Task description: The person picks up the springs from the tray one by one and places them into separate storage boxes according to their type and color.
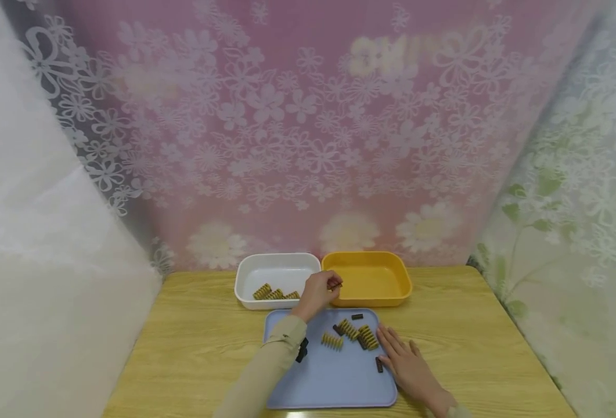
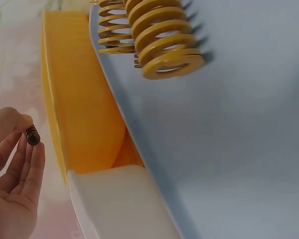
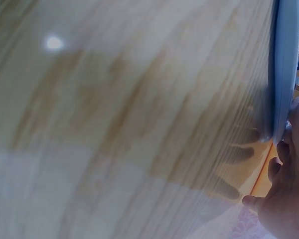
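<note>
My left hand (image 1: pixel 318 290) pinches a small dark coil spring (image 2: pixel 32 135) between thumb and fingertips, above the left side of the yellow bin (image 1: pixel 373 284). At the right edge of the blue tray (image 1: pixel 339 386) rests my right hand (image 1: pixel 409 368), its fingers stretched forward along the rim. Several thick yellow springs (image 1: pixel 332 341) lie in the tray's upper half, mixed with small dark springs (image 1: pixel 357 317). Another dark spring (image 1: pixel 379 364) sits close to the right thumb. Dark pieces (image 1: pixel 301 352) at the tray's left are partly hidden by my left forearm.
A white bin (image 1: pixel 252 270) with yellow springs (image 1: pixel 262 291) in it stands left of the yellow bin, both behind the tray. The wooden table (image 1: pixel 182 348) ends at a flowered curtain (image 1: pixel 297 145), with more hanging cloth on both sides.
</note>
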Demonstrator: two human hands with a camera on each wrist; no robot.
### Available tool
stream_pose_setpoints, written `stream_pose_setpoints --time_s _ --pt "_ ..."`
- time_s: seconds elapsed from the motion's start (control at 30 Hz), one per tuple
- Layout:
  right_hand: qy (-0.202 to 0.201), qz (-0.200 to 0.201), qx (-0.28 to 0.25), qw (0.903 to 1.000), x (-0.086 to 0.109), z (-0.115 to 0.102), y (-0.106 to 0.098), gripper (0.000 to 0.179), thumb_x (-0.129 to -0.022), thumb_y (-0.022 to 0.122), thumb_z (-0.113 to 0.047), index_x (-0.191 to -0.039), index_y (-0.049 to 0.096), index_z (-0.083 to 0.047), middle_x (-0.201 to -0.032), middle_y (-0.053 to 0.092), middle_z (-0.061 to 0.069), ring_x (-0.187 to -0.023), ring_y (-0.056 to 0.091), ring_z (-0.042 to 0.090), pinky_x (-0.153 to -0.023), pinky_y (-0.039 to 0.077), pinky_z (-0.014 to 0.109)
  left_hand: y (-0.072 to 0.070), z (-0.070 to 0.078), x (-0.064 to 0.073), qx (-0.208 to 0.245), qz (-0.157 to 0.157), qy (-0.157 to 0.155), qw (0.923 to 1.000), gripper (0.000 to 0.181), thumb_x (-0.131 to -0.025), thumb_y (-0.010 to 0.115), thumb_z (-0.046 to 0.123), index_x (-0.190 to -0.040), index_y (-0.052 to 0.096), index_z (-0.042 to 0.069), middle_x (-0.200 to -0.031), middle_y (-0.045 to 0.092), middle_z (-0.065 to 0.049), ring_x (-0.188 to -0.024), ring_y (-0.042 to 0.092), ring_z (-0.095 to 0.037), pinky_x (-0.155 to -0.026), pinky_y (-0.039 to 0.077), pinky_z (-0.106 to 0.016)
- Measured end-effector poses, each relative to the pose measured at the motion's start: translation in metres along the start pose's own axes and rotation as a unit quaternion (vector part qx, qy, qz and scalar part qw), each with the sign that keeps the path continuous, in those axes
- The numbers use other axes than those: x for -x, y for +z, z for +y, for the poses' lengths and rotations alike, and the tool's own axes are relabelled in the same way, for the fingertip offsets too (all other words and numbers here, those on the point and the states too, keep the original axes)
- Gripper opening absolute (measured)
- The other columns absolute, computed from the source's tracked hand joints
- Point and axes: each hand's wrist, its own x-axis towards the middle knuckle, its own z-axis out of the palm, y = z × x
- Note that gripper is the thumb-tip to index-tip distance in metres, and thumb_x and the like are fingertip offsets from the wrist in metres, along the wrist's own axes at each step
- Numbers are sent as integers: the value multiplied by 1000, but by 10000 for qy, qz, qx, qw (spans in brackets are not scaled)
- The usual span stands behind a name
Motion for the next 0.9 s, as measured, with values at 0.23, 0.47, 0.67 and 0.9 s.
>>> stream_pose_setpoints --time_s 0.23,0.47,0.67,0.9 --pt "-4 -57 22 10000 -3 -3 -8 57 -101 60 -30 -151 47 -6 -156 45 10 -140 45 34 -99 39 73 21 2 -24 -372 -105 -48 9992 10 -89 75 2 -99 75 3 -90 74 -7 -81 68 -18 -74 56 -26" --pt "107 -274 97 9995 -5 -1 -8 57 -101 60 -29 -151 46 -4 -158 43 10 -142 43 35 -103 37 72 41 -6 -38 -988 -486 -353 9933 8 -89 77 5 -97 76 5 -87 73 -4 -79 67 -16 -71 56 -25" --pt "118 -319 90 9994 -8 3 -6 57 -102 58 -29 -152 45 -6 -158 43 9 -143 42 32 -103 37 71 50 -11 -49 -1545 -599 -138 9861 8 -83 78 -2 -85 75 4 -79 71 -4 -74 66 -20 -68 55 -29" --pt "180 -479 82 9987 -11 6 -7 59 -103 57 -31 -154 42 -7 -160 40 8 -145 39 31 -106 36 70 53 -7 -56 -1667 -796 -194 9826 10 -80 77 -8 -78 74 2 -73 69 -7 -71 66 -25 -68 56 -34"
